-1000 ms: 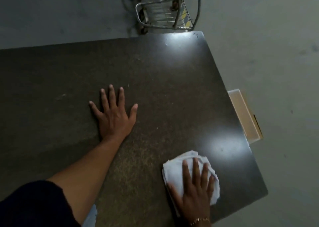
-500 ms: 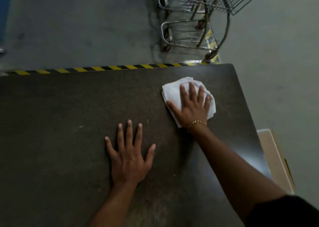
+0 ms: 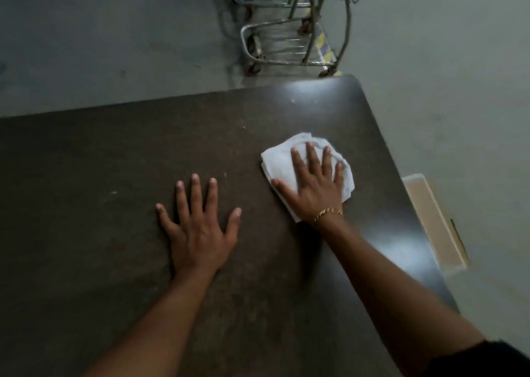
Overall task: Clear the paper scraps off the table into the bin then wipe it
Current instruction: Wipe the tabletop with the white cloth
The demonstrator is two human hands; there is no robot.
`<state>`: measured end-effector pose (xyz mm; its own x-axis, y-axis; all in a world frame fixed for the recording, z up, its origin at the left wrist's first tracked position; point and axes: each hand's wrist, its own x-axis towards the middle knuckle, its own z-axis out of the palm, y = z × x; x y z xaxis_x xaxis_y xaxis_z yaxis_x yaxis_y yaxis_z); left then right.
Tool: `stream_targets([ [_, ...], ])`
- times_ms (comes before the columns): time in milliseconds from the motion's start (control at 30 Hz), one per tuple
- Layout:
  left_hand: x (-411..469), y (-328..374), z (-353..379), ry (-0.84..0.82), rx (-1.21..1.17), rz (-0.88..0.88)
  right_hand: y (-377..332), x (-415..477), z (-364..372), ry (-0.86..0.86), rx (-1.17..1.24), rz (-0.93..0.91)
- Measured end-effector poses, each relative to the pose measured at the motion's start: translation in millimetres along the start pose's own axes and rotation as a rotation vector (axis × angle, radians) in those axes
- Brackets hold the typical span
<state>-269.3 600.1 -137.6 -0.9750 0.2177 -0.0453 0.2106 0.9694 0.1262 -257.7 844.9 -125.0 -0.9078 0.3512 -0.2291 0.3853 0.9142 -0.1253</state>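
A dark brown table (image 3: 86, 161) fills most of the view. My right hand (image 3: 312, 184) lies flat with spread fingers on a folded white cloth (image 3: 279, 161), pressing it onto the table's right part. My left hand (image 3: 199, 227) rests palm down on the bare tabletop at the centre, fingers spread, holding nothing. A few tiny pale specks (image 3: 113, 193) show on the surface. A beige bin (image 3: 430, 216) stands on the floor against the table's right edge, mostly hidden by the tabletop.
A metal shopping trolley (image 3: 289, 32) stands on the grey floor just beyond the table's far right corner. Grey concrete floor (image 3: 459, 90) surrounds the table on the far and right sides.
My right hand slid the cloth from the near right edge up to the far side, then back a little toward the middle right. My left hand stayed planted on the table.
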Motion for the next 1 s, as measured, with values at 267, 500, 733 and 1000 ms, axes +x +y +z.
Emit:
stream_targets([
  [267, -3, 4, 1, -0.019, -0.057, 0.032, 69, -290, 54, -0.008, -0.022, 0.229],
  [500, -11, 64, 7, -0.057, -0.072, 0.027, 83, -401, 73, -0.052, -0.119, 0.384],
  [733, -11, 65, 10, -0.023, -0.026, 0.017, 90, -313, 58, -0.044, -0.097, 0.265],
  [1000, -11, 65, 11, 0.004, 0.038, 0.018, 80, -72, 10, 0.038, -0.009, 0.132],
])
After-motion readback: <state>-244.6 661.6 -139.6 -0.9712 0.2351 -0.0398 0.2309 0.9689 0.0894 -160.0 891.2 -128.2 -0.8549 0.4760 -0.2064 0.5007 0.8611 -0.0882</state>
